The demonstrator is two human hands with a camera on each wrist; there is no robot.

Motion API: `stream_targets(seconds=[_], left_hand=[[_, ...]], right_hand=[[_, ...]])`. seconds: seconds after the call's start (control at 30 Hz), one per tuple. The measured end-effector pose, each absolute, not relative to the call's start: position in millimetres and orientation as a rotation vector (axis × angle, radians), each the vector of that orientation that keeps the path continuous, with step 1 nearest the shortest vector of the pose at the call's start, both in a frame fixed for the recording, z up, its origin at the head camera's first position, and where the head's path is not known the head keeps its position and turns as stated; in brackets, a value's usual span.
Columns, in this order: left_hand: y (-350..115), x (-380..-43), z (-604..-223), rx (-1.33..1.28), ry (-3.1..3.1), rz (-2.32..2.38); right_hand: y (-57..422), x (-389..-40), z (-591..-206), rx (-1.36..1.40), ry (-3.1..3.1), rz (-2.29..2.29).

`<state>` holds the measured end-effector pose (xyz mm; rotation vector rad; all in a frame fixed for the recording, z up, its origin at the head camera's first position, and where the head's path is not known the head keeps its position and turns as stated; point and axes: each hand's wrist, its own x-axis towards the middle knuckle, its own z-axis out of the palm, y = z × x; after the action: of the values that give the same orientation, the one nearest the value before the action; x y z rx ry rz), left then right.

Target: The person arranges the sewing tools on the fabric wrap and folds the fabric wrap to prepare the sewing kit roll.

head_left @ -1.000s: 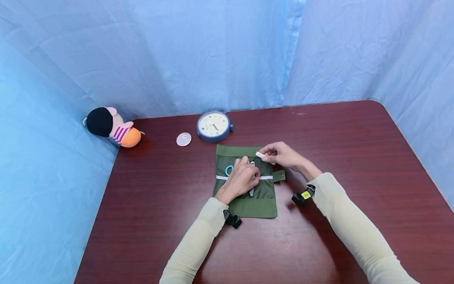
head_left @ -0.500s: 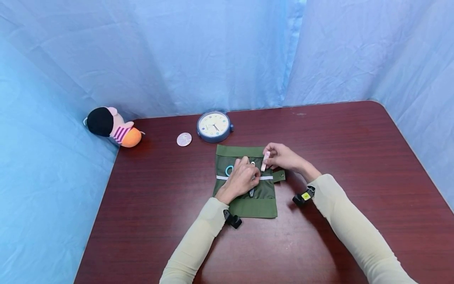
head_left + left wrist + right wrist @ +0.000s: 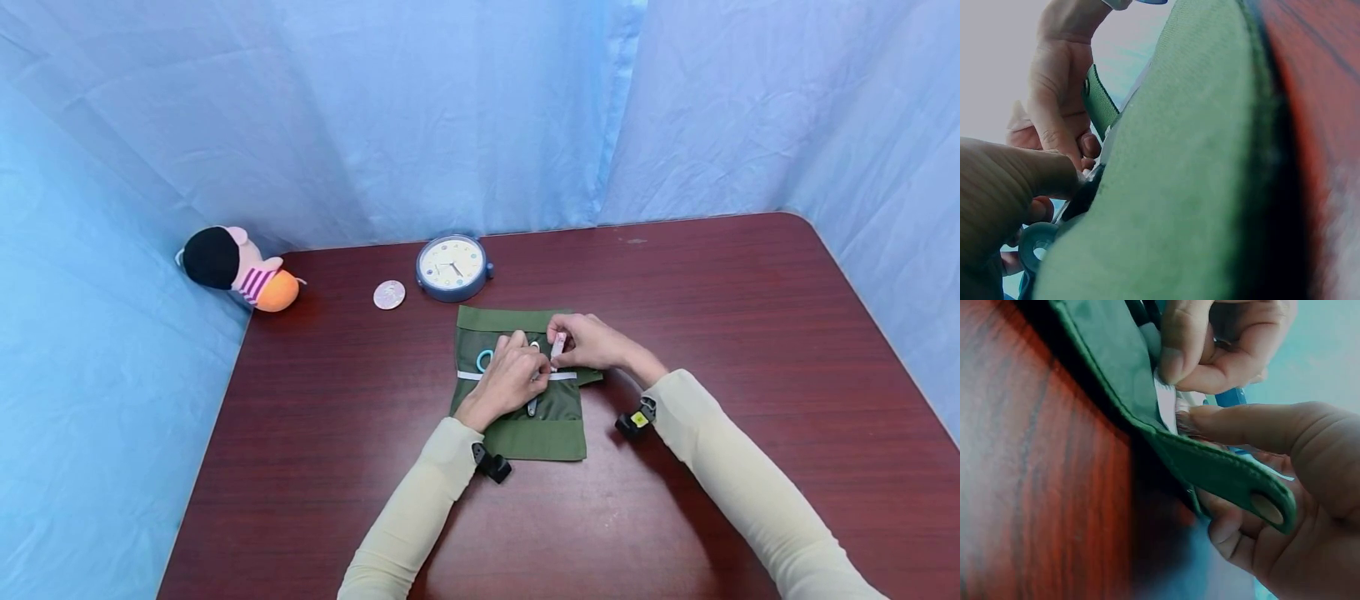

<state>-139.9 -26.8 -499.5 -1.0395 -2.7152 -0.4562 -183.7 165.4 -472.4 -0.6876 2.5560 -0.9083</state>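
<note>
My right grip (image 3: 588, 342), right of centre in the frame, has come a little lower, bringing the small pink-and-white piece (image 3: 558, 346) down with it. A second ago the piece lay slantwise near the top flap; now it stands nearly upright, its lower end at the white band (image 3: 467, 376) across the green pouch (image 3: 534, 442). My left grip (image 3: 510, 375), at the middle of the frame, has stayed where it was. I take this to mean that the piece is lined up for tucking behind the band; I cannot tell whether its end is already under.

The piece sits between my right thumb and finger, pinched with the fingertips nearly closed together, so there is no gap left to cross. In the right wrist view my thumb covers much of it, right of the band at mid-frame. My left fingers are curled in, seemingly pinching the band's edge, just beside the piece and towards the left of the frame.

Below my left grip, the silver tool (image 3: 532, 408) shows its lower end under the band; a teal ring (image 3: 483, 361) peeks out at upper left of that hand. The pouch lies spread on the counter (image 3: 315, 417), its snap strap (image 3: 1235, 475) sticking out past my right fingers.
</note>
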Motion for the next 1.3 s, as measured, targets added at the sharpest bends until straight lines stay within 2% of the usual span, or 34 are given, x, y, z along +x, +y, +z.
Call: stream_targets(seconds=[1.3], left_hand=[[-29.1, -139.8, -498.2, -1.055, -2.711, -0.528]], right_hand=[[160.3, -182.4, -461.1, -0.722, 2.402, -0.852]])
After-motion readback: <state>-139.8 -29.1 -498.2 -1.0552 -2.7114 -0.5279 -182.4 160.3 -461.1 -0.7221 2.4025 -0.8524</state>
